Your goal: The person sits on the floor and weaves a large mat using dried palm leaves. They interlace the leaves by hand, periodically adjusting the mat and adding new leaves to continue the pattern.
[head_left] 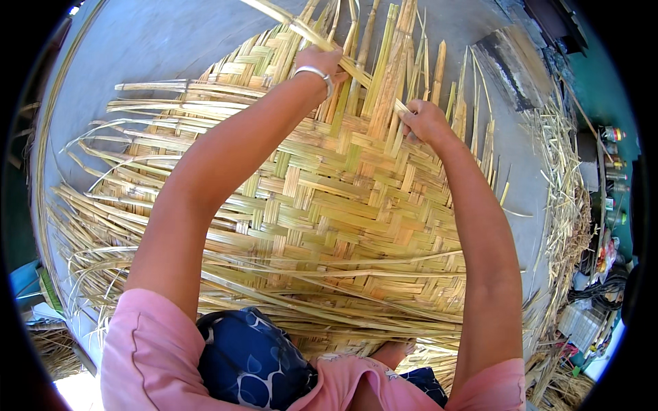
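Yellow flat cane strips (302, 29), probably light and springy, suited broad-face pinching; my left hand (322, 63) and right hand (426, 122) each gripped one.

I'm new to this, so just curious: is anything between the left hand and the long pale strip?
Nothing visible: the left hand grips the long pale strip. Other strips of the mat lie between that hand and the right hand.

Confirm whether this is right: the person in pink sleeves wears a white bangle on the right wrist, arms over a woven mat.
Not right: the head view shows the white bangle on the left wrist, not the right. The pink sleeves and woven mat are as stated.
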`<state>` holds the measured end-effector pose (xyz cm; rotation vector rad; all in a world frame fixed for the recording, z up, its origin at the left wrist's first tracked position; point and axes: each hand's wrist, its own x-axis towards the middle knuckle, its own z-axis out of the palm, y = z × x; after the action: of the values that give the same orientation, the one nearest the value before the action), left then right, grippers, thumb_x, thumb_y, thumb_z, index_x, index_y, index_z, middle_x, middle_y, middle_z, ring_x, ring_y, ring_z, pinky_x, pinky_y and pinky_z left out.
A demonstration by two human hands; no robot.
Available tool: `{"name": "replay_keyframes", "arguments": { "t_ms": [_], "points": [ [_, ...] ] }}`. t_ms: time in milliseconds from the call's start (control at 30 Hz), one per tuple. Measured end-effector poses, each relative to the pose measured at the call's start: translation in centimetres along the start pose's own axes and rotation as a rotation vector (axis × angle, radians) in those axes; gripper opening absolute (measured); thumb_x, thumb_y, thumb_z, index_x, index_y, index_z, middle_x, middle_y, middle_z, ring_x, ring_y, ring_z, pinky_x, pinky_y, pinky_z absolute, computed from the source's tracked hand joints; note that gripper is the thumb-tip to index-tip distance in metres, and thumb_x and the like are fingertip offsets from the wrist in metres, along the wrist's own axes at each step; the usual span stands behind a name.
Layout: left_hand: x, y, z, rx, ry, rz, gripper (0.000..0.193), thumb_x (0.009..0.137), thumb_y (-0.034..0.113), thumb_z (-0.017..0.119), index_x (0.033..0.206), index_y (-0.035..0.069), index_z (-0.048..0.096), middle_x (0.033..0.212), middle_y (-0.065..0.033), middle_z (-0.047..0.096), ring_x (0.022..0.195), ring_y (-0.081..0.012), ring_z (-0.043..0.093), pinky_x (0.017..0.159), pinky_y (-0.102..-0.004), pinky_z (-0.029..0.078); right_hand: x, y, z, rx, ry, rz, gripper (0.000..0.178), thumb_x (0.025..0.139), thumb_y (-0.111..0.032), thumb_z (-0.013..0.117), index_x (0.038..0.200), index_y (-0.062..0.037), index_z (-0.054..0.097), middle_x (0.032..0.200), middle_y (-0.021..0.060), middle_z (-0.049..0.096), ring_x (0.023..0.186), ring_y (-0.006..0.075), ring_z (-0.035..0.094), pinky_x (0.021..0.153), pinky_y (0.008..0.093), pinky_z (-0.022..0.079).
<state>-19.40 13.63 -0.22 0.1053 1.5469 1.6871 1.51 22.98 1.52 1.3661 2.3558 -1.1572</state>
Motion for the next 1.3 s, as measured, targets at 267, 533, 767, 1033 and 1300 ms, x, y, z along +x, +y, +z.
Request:
{"name": "replay_keyframes", "arguments": {
  "t_ms": [267, 533, 767, 1033, 1300],
  "points": [
    [-2.1, -2.0, -6.4, -0.205, 0.073, -0.234, 0.021, 0.092, 0.013, 0.054, 0.107, 0.000, 0.052, 0.101, -0.0183, 0.062, 0.089, -0.0289, 0.065, 0.066, -0.0345, 0.058, 0.9, -1.1, -0.8, -0.522, -0.019, -0.160, 0.022, 0.086, -0.024, 0.054, 0.084, -0.0036, 0.062, 0.072, 0.0141, 0.063, 0.067, 0.0295, 0.061, 0.065, 0.0405, 0.046],
    [-1.6, -1.8, -6.3, -0.127, 0.133, -0.232, 0.025, 0.094, 0.024, 0.051, 0.107, 0.003, 0.051, 0.098, -0.0158, 0.065, 0.080, -0.0257, 0.068, 0.060, -0.0325, 0.058, 1.8, 0.0, -1.2, -0.266, -0.115, -0.115, 0.023, 0.089, -0.022, 0.050, 0.091, -0.0037, 0.063, 0.078, 0.0153, 0.065, 0.078, 0.0324, 0.062, 0.071, 0.0408, 0.047],
    [-4.2, 0.7, -6.1, 0.458, -0.298, -0.298, 0.022, 0.093, 0.021, 0.052, 0.092, 0.001, 0.060, 0.082, -0.0091, 0.068, 0.069, -0.0170, 0.067, 0.054, -0.0275, 0.052, 2.0, 1.3, -0.3, -0.375, 0.070, -0.215, 0.020, 0.087, -0.015, 0.047, 0.092, -0.0031, 0.062, 0.090, 0.0199, 0.064, 0.086, 0.0389, 0.059, 0.076, 0.0442, 0.046],
    [-0.9, 0.1, -2.4, 1.761, -0.346, 0.766, 0.029, 0.092, 0.031, 0.046, 0.104, 0.012, 0.064, 0.097, -0.0094, 0.066, 0.092, -0.0295, 0.062, 0.082, -0.0420, 0.047, 1.7, 1.2, 0.2, -0.366, 0.139, -0.235, 0.018, 0.086, -0.015, 0.046, 0.091, -0.0048, 0.060, 0.089, 0.0202, 0.063, 0.086, 0.0393, 0.058, 0.076, 0.0458, 0.046],
    [1.1, 1.5, -0.9, 1.772, -0.543, 0.491, 0.041, 0.088, 0.039, 0.055, 0.113, 0.009, 0.063, 0.104, -0.0146, 0.066, 0.099, -0.0308, 0.061, 0.089, -0.0388, 0.046, 1.4, 1.4, 0.2, -0.360, 0.274, -0.289, 0.021, 0.087, -0.019, 0.046, 0.098, -0.0097, 0.062, 0.092, 0.0192, 0.064, 0.086, 0.0391, 0.059, 0.075, 0.0462, 0.046]
  ]
}}
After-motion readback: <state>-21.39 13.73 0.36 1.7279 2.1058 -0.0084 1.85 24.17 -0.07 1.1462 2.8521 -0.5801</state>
